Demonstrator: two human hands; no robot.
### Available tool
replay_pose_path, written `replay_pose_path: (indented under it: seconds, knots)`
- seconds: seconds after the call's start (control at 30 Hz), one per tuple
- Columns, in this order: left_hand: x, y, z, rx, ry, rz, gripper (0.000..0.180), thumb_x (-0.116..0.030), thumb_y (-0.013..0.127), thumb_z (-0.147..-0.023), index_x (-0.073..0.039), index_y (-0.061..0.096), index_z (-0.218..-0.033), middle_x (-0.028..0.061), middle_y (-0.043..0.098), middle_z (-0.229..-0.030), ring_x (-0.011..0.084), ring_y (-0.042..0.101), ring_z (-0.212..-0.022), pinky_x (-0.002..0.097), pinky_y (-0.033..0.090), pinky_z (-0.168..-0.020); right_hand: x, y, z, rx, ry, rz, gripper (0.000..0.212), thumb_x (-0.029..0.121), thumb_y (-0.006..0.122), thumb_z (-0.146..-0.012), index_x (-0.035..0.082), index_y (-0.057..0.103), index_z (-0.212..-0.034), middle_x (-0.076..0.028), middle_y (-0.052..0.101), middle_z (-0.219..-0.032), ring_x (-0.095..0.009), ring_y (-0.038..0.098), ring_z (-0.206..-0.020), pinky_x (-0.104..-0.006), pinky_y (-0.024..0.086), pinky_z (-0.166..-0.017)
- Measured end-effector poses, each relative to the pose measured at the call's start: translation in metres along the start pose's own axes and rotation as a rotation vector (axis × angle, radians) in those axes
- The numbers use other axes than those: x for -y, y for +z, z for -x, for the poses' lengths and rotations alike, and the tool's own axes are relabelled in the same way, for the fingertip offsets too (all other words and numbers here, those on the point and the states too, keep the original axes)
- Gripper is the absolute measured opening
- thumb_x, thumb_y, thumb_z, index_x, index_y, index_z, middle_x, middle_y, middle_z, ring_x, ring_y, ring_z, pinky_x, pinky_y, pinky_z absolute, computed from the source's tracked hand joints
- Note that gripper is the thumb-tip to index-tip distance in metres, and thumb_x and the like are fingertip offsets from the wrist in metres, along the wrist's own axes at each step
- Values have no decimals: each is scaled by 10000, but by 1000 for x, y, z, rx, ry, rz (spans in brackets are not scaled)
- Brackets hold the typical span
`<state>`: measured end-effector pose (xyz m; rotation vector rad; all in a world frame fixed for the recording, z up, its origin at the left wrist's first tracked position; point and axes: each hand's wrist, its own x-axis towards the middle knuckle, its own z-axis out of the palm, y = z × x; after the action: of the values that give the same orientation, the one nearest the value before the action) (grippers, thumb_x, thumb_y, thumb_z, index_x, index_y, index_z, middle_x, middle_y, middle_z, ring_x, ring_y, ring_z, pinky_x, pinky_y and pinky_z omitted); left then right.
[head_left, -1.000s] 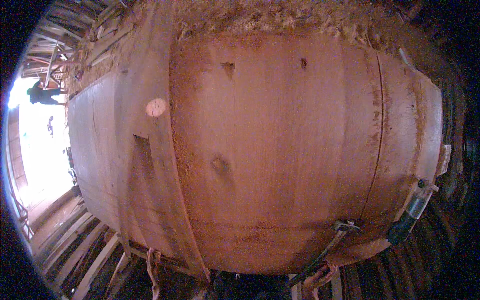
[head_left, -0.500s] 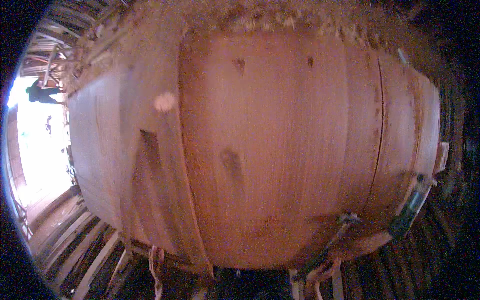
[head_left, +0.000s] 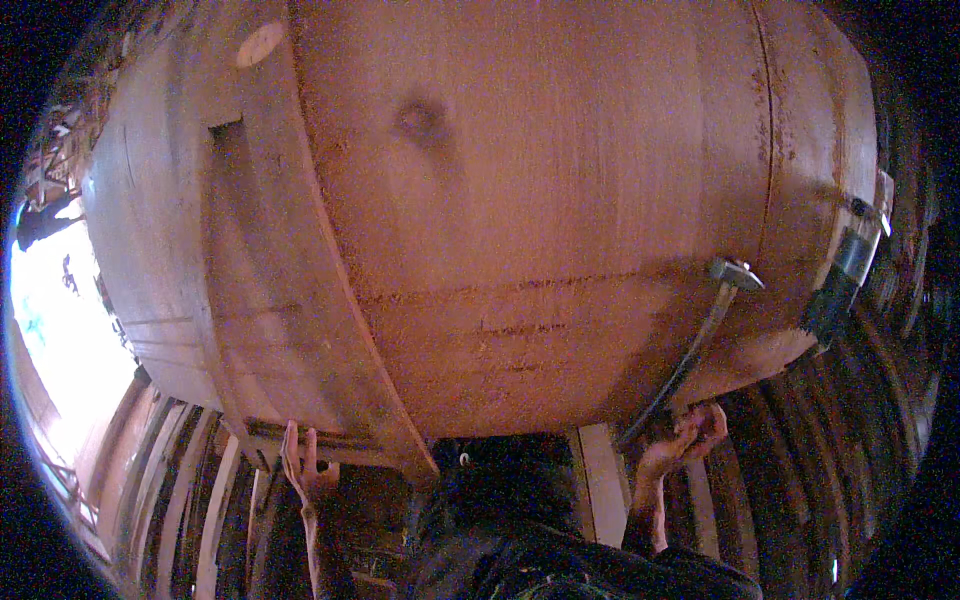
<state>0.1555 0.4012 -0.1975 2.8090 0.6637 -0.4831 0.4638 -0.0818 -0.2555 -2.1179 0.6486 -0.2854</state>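
A broad reddish-brown wooden workbench top (head_left: 500, 200) fills most of the view. At its near left edge is my left hand (head_left: 314, 472), fingers stretched up and apart, with nothing seen in it. My right hand (head_left: 690, 438) is by the near right edge, loosely cupped with its fingers partly curled; I see nothing in it. A hammer (head_left: 710, 325) lies on the bench just left of that hand, its metal head away from me and its dark handle slanting toward the near edge. Neither hand touches the hammer.
A raised wooden strip (head_left: 325, 230) crosses the bench's left part, near a rectangular notch (head_left: 228, 130) and a pale round spot (head_left: 260, 45). A dark cylindrical object (head_left: 840, 285) sits at the right edge. Wooden slats (head_left: 180, 470) lie below. Bright light enters at left.
The view has tipped toward me, so the bench and hammer sit higher in it. Both hands and forearms show more fully. The hammer appears to lie where it was on the bench.
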Motion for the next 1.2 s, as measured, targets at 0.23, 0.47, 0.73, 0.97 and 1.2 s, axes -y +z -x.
replay_pose_path:
  seconds: [0.23, 0.47, 0.73, 0.97, 1.2]
  knots:
    - [-40, -13, -43, -10, 173, 45, 877, -274, 818, -730, -53, 484, -1510, 258, 469, -1526, 471, 456, -1383, 575, 389, -1131, 37, -15, 110, 911, 200, 26, 325, 301, 572, -1041, 8, 583, -1184, -114, 644, -1066, -214, 604, -1014, -379, 487, -956]
    - [-10, -25, -168, -417, -290, 43, 857, -471, 715, -929, -9, 366, -1561, 280, 403, -1564, 464, 353, -1452, 532, 252, -1221, -20, 51, 184, 1514, 603, -157, 642, 412, 603, -1045, 0, 404, -1495, -144, 593, -1333, -232, 529, -1284, -371, 415, -1095]
    - [33, -12, -195, -380, -259, 239, 732, -411, 760, -920, 2, 508, -1470, 254, 478, -1500, 404, 462, -1383, 466, 370, -1156, 13, 74, 198, 1294, 315, -122, 561, 417, 633, -1024, -29, 541, -1352, -208, 684, -1205, -255, 640, -1134, -409, 503, -983]
    - [-62, 5, -189, -445, -128, 359, 648, -357, 792, -903, 29, 562, -1369, 212, 566, -1338, 370, 544, -1264, 444, 433, -1086, -33, 17, 151, 1084, 185, -177, 418, 274, 679, -991, -29, 589, -1264, -174, 720, -1093, -240, 675, -963, -378, 537, -883]
    - [-94, 14, -220, -444, -47, 334, 674, -363, 816, -880, 25, 555, -1366, 213, 600, -1305, 350, 571, -1239, 439, 450, -1067, -64, 17, 125, 953, 154, -138, 293, 269, 686, -986, 8, 655, -1115, -64, 683, -953, -152, 616, -861, -334, 512, -759]
